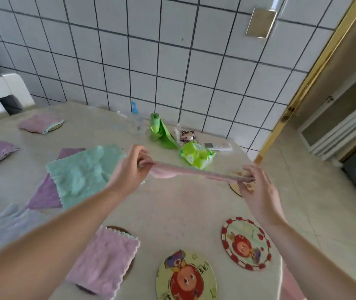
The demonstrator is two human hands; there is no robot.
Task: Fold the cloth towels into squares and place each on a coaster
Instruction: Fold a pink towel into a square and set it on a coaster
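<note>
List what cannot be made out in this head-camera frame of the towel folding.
- Pink cloth towel stretched between left hand and right hand: seen edge-on, so its fold count is unclear.
- Round coaster beneath the right hand: mostly hidden by the fingers and towel.
- Dark round coaster under the folded pink towel: only its rim shows.
- Pale grey-blue cloth at the left edge: blurred and cut off.
- Small clear bottle with blue cap: too small to identify.

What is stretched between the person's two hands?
A pink cloth towel, held taut above the table: the left hand pinches one end and the right hand the other. The head view shows it.
</note>
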